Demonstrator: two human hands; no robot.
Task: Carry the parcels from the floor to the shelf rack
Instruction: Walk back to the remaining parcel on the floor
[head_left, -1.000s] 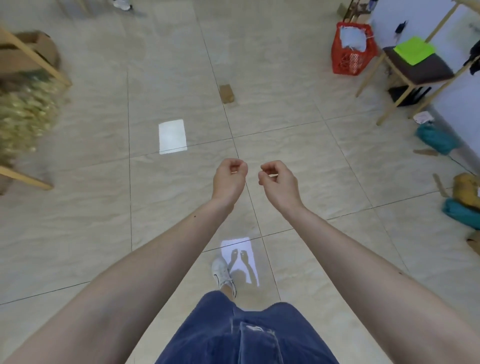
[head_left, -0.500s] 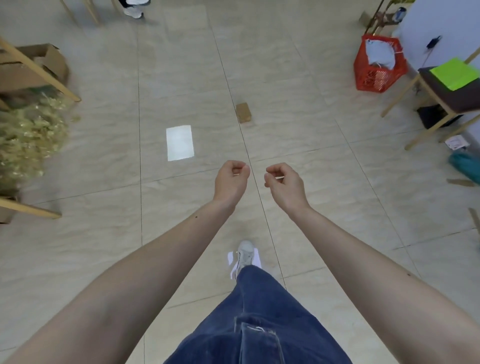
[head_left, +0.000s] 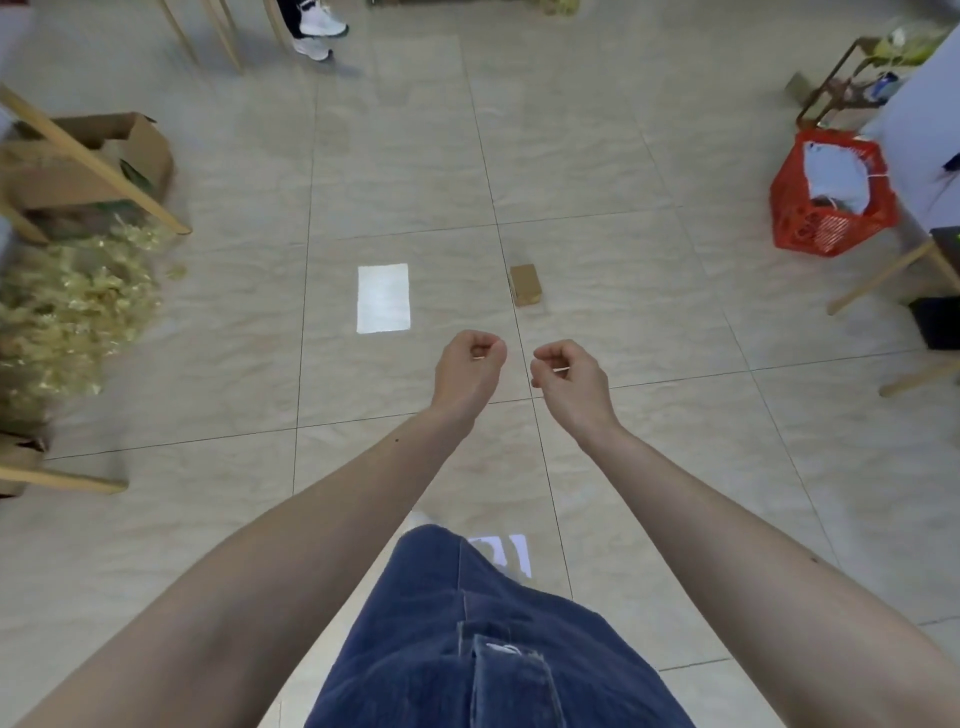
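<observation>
A small brown cardboard parcel (head_left: 526, 284) lies on the tiled floor ahead, just beyond my hands. My left hand (head_left: 469, 370) is held out at waist height with its fingers curled shut and nothing in it. My right hand (head_left: 567, 378) is beside it, also curled shut and holding nothing. Both hands are nearer to me than the parcel and apart from it. No shelf rack shows clearly in this view.
A wooden frame (head_left: 93, 166) with a cardboard box (head_left: 132, 143) and golden foliage (head_left: 67, 306) stands at left. A red basket (head_left: 831, 197) and wooden chair legs (head_left: 878, 280) are at right. Another person's shoes (head_left: 317, 31) are far ahead.
I have walked forward and the view has tilted up. The parcel is now closer to my hands, and the red basket has slid to the right. Both hands stay curled shut.
</observation>
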